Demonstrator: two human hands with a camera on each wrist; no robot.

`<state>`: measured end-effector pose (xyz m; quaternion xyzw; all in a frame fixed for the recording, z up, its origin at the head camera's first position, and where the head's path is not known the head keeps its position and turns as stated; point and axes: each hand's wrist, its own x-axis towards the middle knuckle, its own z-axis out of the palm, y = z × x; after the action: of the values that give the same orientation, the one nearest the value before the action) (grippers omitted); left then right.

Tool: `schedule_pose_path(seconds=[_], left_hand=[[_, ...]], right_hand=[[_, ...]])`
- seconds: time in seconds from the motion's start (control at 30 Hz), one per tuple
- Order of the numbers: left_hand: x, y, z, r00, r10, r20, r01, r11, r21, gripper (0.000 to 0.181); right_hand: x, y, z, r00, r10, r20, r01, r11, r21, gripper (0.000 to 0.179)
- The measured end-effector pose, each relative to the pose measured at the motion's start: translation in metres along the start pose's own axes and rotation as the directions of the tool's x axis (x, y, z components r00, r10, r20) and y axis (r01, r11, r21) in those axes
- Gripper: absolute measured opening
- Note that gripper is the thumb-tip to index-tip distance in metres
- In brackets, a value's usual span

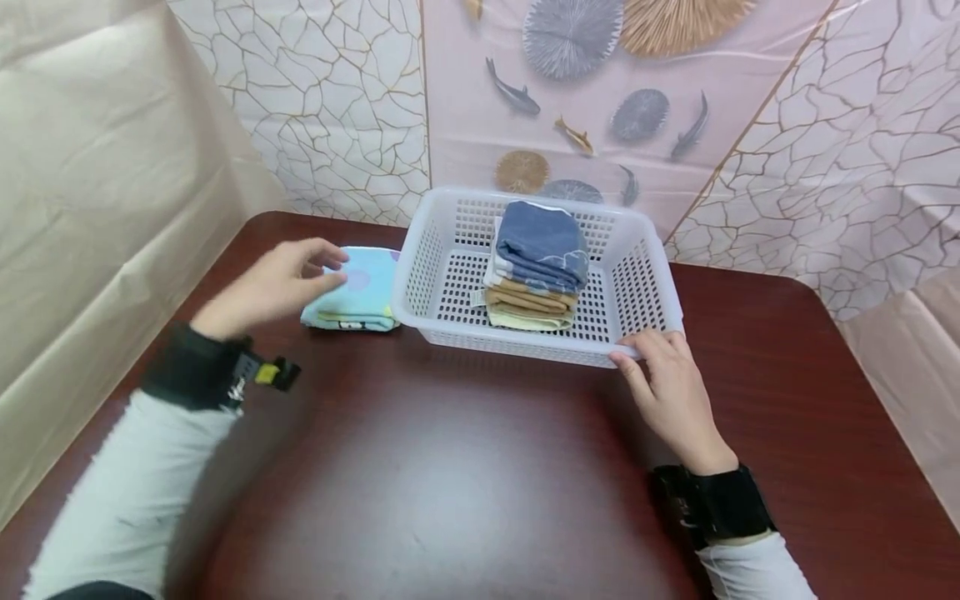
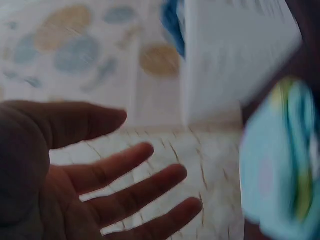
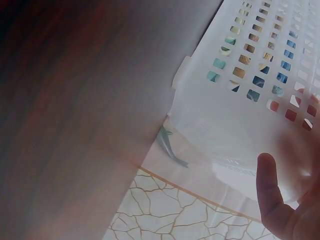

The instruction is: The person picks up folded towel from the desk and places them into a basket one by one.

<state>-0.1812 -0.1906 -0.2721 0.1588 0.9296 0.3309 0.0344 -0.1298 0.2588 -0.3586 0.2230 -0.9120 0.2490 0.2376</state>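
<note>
A white plastic basket (image 1: 517,340) with slotted walls stands on the table. Inside it, folded cloths are stacked: a blue one (image 1: 542,242) on top, a brown one (image 1: 528,298) below and a pale yellow one (image 1: 528,320) at the bottom. My right hand (image 1: 670,392) grips the basket's front right corner; in the right wrist view the thumb (image 3: 270,185) is outside the wall and fingers show through the slots. To the basket's left lies a folded light blue towel (image 1: 360,287). Over its left side hovers my left hand (image 1: 270,283), fingers spread and holding nothing in the left wrist view.
The dark red wooden table (image 1: 420,467) has rounded far corners. Behind it hangs a patterned cloth (image 1: 337,108) with fish and leaf prints, close to the basket's back. A beige sheet (image 1: 97,183) hangs along the left side.
</note>
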Motion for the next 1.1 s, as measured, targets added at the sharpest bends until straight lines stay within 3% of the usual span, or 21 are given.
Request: schedule_pose_path(seconds=[0.13,0.3,0.37,0.53,0.63,0.77,0.87,1.1], left_hand=[[0.031,-0.021,-0.024,0.989,-0.055,0.14,0.039,0.992,0.118,0.042],[0.069,-0.046,-0.026,0.959,-0.118,0.257,0.062,0.975,0.214,0.056],[0.081,-0.054,-0.023,0.942,-0.119,0.313,0.042,0.969,0.245,0.059],[0.098,-0.064,-0.01,0.879,-0.118,0.462,-0.01,0.964,0.265,0.068],[0.105,-0.065,-0.002,0.857,-0.135,0.497,-0.024,0.954,0.3,0.074],[0.105,-0.064,0.005,0.864,-0.153,0.479,-0.047,0.924,0.379,0.078],[0.1,-0.062,0.01,0.869,-0.159,0.469,-0.047,0.916,0.398,0.079],[0.078,-0.058,0.021,0.854,-0.188,0.486,-0.035,0.91,0.414,0.083]], right_hand=[[0.001,0.0,-0.006,0.999,0.014,0.033,-0.014,1.0,0.001,0.008],[0.001,0.001,-0.016,0.997,0.033,0.076,-0.035,0.999,0.024,0.009],[0.001,0.001,-0.017,0.995,0.038,0.092,-0.041,0.999,0.03,0.009],[0.0,-0.001,-0.014,0.993,0.043,0.107,-0.046,0.999,0.028,0.008],[0.001,-0.002,-0.012,0.995,0.042,0.089,-0.045,0.999,0.025,0.007],[0.003,-0.002,-0.011,0.997,0.028,0.072,-0.031,0.999,0.029,0.007],[0.003,-0.002,-0.011,0.997,0.021,0.068,-0.023,0.999,0.034,0.007],[0.002,-0.002,-0.01,0.997,0.037,0.074,-0.04,0.999,0.031,0.007]])
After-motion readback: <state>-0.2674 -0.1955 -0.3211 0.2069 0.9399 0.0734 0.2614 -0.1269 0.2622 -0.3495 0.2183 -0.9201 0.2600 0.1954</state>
